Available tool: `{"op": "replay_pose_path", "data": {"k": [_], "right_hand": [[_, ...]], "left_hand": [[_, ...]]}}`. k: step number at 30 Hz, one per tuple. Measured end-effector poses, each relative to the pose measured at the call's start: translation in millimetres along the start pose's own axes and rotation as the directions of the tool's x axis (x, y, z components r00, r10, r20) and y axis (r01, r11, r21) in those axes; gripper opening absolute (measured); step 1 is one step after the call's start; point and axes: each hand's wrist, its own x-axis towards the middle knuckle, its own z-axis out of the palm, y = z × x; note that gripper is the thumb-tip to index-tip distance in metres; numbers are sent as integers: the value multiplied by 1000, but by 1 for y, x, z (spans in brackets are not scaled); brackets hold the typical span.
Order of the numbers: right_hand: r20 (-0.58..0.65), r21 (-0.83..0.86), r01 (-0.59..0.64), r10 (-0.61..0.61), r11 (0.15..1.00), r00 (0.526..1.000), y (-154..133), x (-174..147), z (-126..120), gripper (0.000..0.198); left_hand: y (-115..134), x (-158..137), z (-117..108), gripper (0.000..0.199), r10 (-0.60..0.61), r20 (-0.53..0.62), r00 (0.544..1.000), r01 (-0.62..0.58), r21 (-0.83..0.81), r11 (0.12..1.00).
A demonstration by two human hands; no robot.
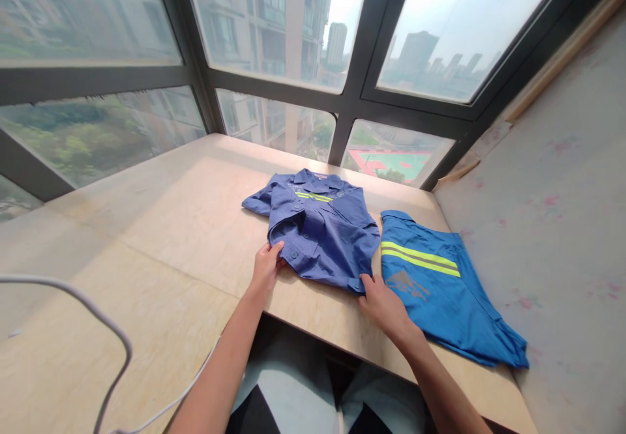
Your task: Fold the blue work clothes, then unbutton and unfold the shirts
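Note:
A purple-blue work shirt (323,232) lies on the pale tabletop in front of me, its collar toward the window and yellow-green stripes across the chest. My left hand (268,266) pinches the near left corner of its hem, close to a button. At the near right corner of the hem, my right hand (381,300) grips the cloth between thumb and fingers. Just right of the shirt is a folded bright blue garment (420,284) with two yellow-green stripes and a grey print; neither hand visibly grips it.
The pale tabletop (161,225) runs up to the dark window frames (278,82). A grey cable (98,313) loops over its left side. A flower-patterned wall (552,225) bounds the right. My legs (288,382) are below the near edge.

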Motion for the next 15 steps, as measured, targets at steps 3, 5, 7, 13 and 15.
{"op": "replay_pose_path", "data": {"k": [3, 5, 7, 13, 15], "right_hand": [[-136, 15, 2, 0, 1000, 991, -17, -5, -7, 45], [-312, 60, 86, -63, 995, 948, -31, -9, -17, 51], [-492, 122, 209, -123, 970, 862, -45, -12, -29, 54], [-618, 431, 574, -236, 696, 750, -77, 14, -35, 32], [-509, 479, 578, -327, 661, 796, -78, 34, -18, 29]], "left_hand": [[-15, -10, -2, 42, 154, 70, 985, -163, 130, 978], [-24, -18, -2, 43, 205, 154, 967, -241, 267, 933], [-32, -24, -1, 42, 210, 237, 949, -291, 394, 872], [-40, -30, 3, 42, 189, 269, 944, -306, 509, 805], [-38, -31, 3, 43, 195, 281, 940, -316, 496, 809]]}}
